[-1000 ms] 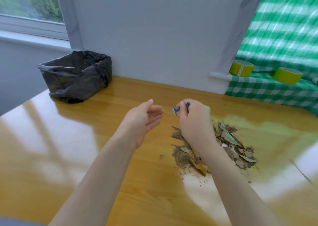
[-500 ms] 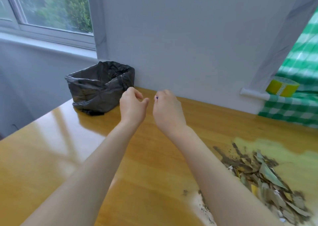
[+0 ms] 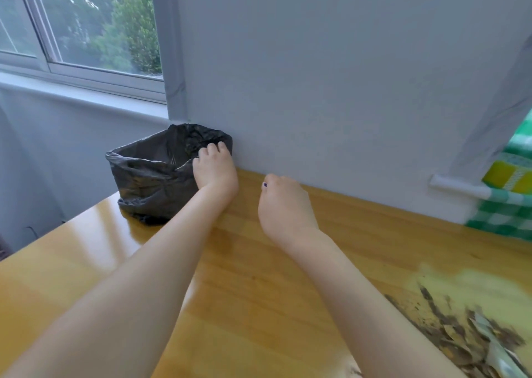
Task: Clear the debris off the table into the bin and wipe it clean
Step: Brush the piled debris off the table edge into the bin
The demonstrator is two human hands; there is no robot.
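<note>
A bin lined with a black bag (image 3: pixel 149 176) stands at the table's far left corner against the wall. My left hand (image 3: pixel 214 171) is at its right rim, with the fingers curled over the edge. To the right of it, my right hand (image 3: pixel 283 205) hovers above the wooden table (image 3: pixel 253 291), fingers curled round a small blue piece (image 3: pixel 264 185) that barely shows at the fingertips. The debris pile (image 3: pixel 475 340) of dry leaves, scraps and dirt lies at the lower right, partly cut off by the frame's edge.
A grey wall runs along the table's far edge. At the right edge of the view a yellow tape roll (image 3: pixel 509 176) sits on a green checked cloth (image 3: pixel 501 216). A window is at the upper left.
Both hands have moved away from the debris pile toward the bin. My left hand has reached the bin's rim. The right hand still holds the blue piece.
</note>
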